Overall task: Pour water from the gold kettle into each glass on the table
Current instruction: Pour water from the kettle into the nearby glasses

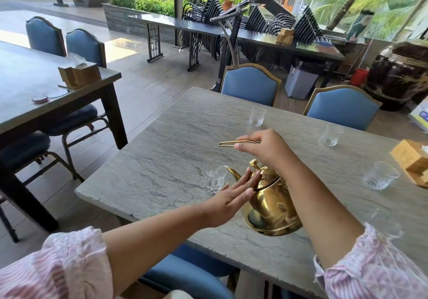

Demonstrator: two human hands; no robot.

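Outdoors on a tiled terrace with blue chairs, a grey stone table [162, 166] carries the work. On it the gold kettle [271, 203] is tipped forward, its spout reaching the rim of the nearest glass [214, 179] at the table's near left edge; a thin stream appears to run into it, and some water already sits inside. The right hand [261, 146] is closed around the kettle's thin gold handle [231, 143], raised above the body. The left hand [231, 196] is flat and open, its fingers [245, 182] pressed against the lid and shoulder, seemingly to keep the lid seated.

Four more glasses stand well apart: two toward the far edge [257, 115] [331, 134], one at the right near a wooden napkin holder [412, 159], namely [379, 175], and one close by at the right, blurred [385, 223]. They look empty.

Judging by this, the first pour is underway. The next move calls for levelling the kettle before the glass overfills, then carrying it to another glass with the lid steadied.
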